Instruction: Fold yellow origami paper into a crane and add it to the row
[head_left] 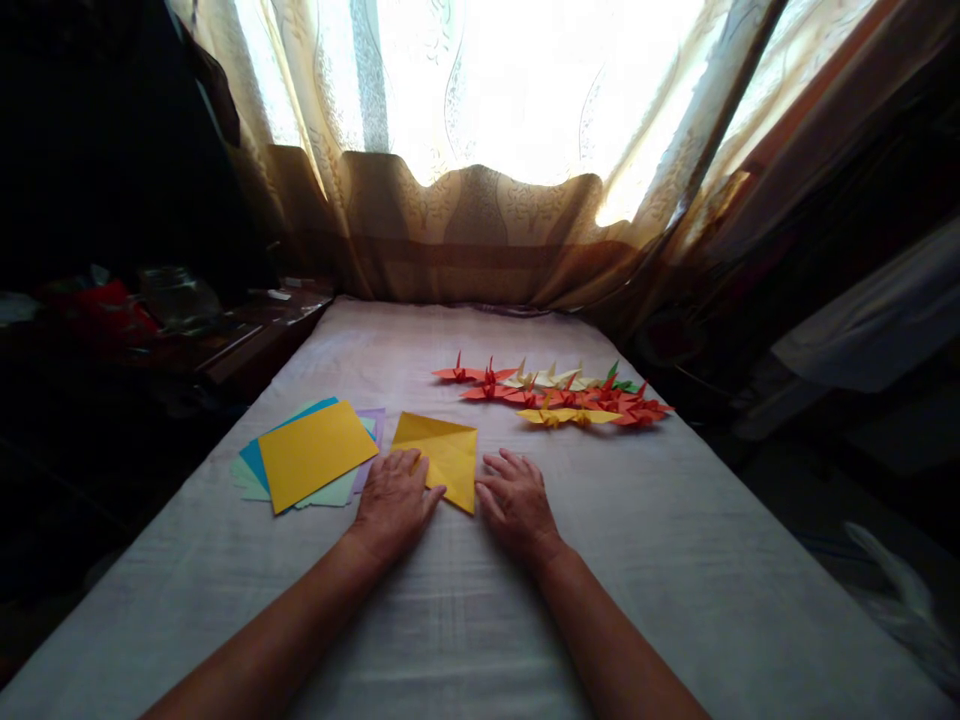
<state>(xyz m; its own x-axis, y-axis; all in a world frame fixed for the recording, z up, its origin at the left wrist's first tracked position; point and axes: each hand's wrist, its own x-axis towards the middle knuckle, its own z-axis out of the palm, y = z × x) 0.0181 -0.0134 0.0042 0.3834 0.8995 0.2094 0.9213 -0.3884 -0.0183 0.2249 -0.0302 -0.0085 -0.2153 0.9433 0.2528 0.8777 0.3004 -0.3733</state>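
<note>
A creased yellow paper square (442, 452) lies on the white cloth-covered table (675, 560) in front of me. My left hand (391, 500) rests flat on the cloth with its fingers spread, its fingertips touching the paper's left edge. My right hand (516, 500) lies flat just right of the paper's near corner, fingers apart, holding nothing. To the left sits a stack of coloured sheets (309, 455) with a yellow one on top.
Several folded paper cranes (566, 395) in red, orange, yellow and white lie in a cluster at the back right of the table. A curtain (465, 220) hangs behind the table under a bright window. A dark cluttered shelf (150, 320) stands to the left.
</note>
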